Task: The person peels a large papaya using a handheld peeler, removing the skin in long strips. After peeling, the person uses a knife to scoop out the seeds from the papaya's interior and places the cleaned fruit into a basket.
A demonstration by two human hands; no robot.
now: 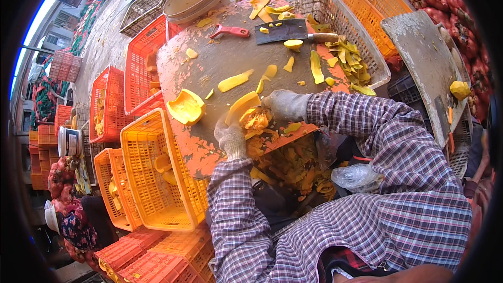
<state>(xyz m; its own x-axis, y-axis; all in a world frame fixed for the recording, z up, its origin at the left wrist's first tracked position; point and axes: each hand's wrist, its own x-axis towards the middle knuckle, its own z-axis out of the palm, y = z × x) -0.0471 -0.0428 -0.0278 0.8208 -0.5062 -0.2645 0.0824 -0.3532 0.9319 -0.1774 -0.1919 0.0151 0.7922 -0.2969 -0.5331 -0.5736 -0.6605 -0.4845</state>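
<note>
Over the near part of a worn board (220, 63), my gloved left hand (231, 137) grips a piece of peeled pumpkin (244, 104). My right hand (285, 105), also gloved, is closed at the seedy inside of the pumpkin (256, 120); whether it holds a tool is hidden. A hollowed pumpkin chunk (186, 107) lies left of my left hand. Farther back rest a cleaver (281, 31) with a wooden handle and a red peeler (230, 31). Yellow strips and scraps, among them a long slice (235, 80), are strewn between.
A yellow crate (157, 177) with pumpkin pieces and red crates (108, 104) stand at left. A grey crate (338, 11) with peelings and a second board (422, 47) are at right. A round tub (194, 0) stands behind; peelings (298, 161) lie below the board's near edge.
</note>
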